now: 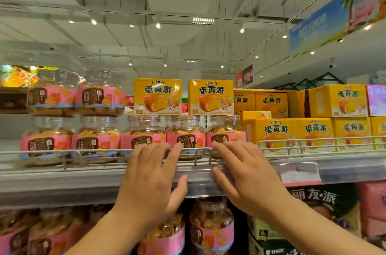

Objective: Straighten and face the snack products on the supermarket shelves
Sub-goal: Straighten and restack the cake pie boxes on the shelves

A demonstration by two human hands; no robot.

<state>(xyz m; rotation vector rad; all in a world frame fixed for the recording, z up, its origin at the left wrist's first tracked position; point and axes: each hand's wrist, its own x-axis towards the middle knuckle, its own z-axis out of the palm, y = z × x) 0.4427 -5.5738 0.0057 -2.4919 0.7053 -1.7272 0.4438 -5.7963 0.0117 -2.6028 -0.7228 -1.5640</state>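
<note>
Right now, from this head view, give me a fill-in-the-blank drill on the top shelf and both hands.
1. The two small yellow boxes stand on top of clear ____.
2. The jars wear labels that are mostly ____.
3. The left hand and right hand both reach toward the wire ____ at the shelf's front edge.
4. To the right of the jars sit stacked boxes coloured ____.

Missing words: jars; pink; rail; yellow
</note>
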